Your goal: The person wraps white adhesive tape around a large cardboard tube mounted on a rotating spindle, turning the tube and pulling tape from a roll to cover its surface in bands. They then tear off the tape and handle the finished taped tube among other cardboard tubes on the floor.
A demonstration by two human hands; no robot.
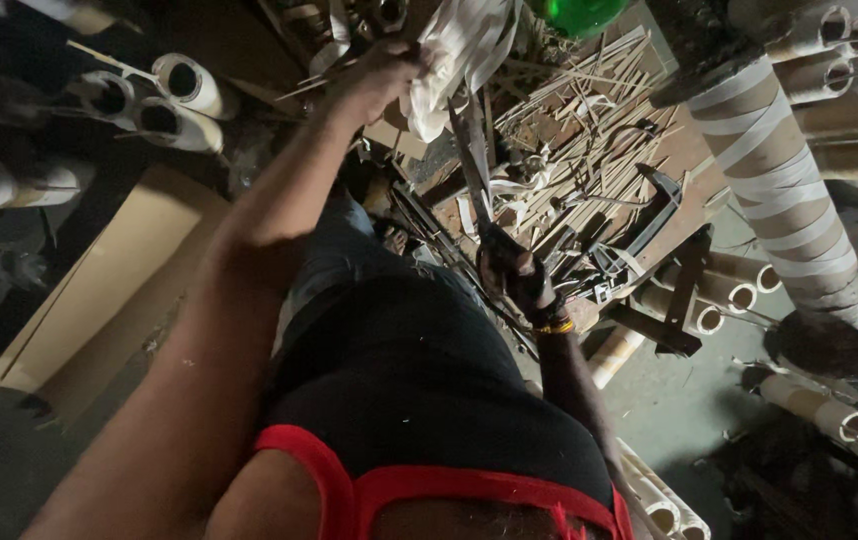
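Blade and bundle held close over a littered bench

Hands work tight together above a heap of offcuts. The left hand [381, 72] is closed around a bunch of pale strips [459, 50], gripping them from the side so the loose ends hang just below the fist. The right hand [514, 275] is wrapped firmly around the dark handle of a long, narrow blade [471, 160], whose metal runs up from that grip toward the hanging strips and seems to reach their lower ends; whether it touches them cannot be told in the dim light.

Risk lies mainly in how near the blade's far end stands to the left fist: a slip along the strips could, by the look of it, carry the edge toward the knuckles. Strips that are only bunched, not bound, may slide within the hold and pull loose.

Beyond the right hand's grip, thin wooden sticks [589, 130] lie scattered across the workbench [694, 150], and a stray elbow could snag them. A tall cardboard tube [779, 180] wound with pale tape stands well out to the side, with smaller tubes [729, 280] stacked beneath it.
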